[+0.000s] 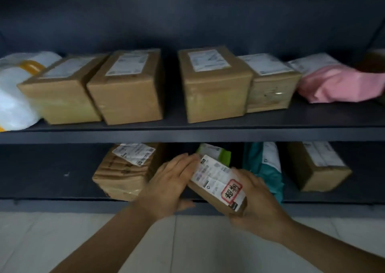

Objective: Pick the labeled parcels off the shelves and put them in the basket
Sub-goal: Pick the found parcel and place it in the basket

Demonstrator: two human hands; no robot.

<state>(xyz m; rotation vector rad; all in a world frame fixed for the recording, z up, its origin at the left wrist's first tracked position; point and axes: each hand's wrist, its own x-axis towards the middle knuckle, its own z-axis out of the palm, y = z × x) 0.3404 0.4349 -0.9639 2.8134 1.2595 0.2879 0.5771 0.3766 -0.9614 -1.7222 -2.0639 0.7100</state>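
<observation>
Left hand (pixel 168 183) reaches forward, fingers straight and together, flat against the small parcel's (pixel 216 181) left side. The parcel, brown cardboard with a creased white label and a red-bordered sticker, sits tilted before the lower shelf (pixel 62 205). Right hand (pixel 256 200) curls its grip round the parcel's near right end.
</observation>
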